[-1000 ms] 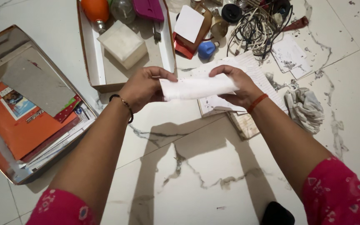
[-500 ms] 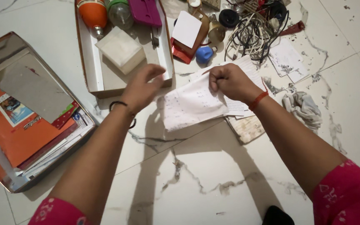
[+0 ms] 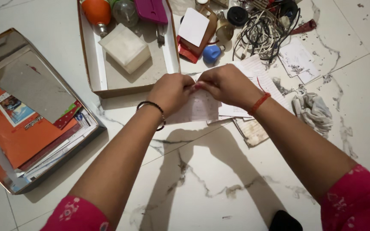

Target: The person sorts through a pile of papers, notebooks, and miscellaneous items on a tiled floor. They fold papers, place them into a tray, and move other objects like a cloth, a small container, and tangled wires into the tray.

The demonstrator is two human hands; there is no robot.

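You are pinching one sheet of paper (image 3: 200, 107) at its top edge with both your left hand (image 3: 173, 92) and right hand (image 3: 228, 84), fingers curled shut and knuckles touching, above the floor between two open boxes (image 3: 127, 83) and one crumpled cloth (image 3: 312, 112).

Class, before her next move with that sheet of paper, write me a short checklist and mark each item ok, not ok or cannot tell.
1. Both hands on the paper: ok; left hand and right hand pinch its top edge.
2. Paper held off the floor: ok.
3. Paper already torn: cannot tell; the hands hide the edge.
4. Open box within reach: ok, beside the left hand.
5. Notebook free of the paper: cannot tell.
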